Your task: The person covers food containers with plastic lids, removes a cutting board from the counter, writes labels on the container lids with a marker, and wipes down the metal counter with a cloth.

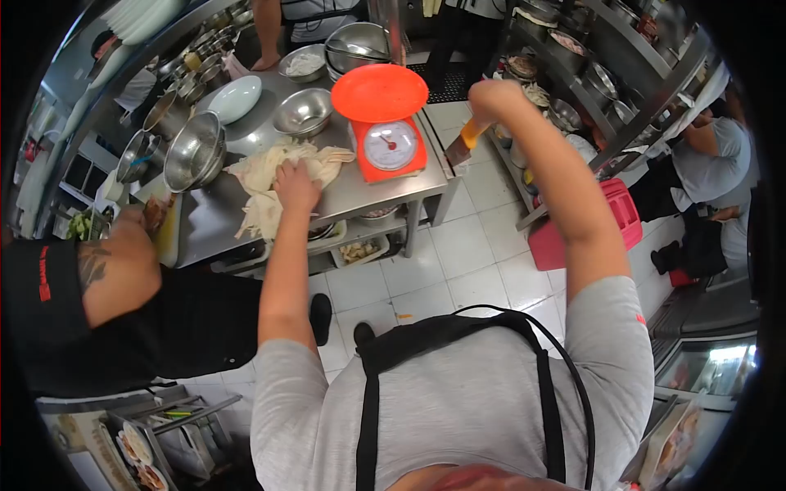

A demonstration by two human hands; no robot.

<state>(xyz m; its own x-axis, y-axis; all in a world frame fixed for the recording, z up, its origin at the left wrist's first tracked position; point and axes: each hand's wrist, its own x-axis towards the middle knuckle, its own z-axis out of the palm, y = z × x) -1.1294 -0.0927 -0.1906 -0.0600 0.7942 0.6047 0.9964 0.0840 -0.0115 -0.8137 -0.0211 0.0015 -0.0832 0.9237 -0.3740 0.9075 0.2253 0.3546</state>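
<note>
My left hand (297, 190) is on a bunched cream cloth (264, 182), its fingers gripping the folds on the steel table. Part of the cloth hangs over the table's front edge. Raised past the table's right end, my right hand (499, 100) is closed around a yellow-handled tool (468, 137) with a short, wide, dark blade pointing down. Its exact kind is unclear. Between my two hands stands an orange kitchen scale (395, 155) with a round dial and an orange pan (379, 92) on top.
Around the cloth on the steel table (360, 196) are a steel bowl (303, 112), a white oval plate (235, 100) and a colander (195, 153). A co-worker's arm (123, 262) is close on my left. A red bin (618, 214) and loaded shelves (565, 57) stand right.
</note>
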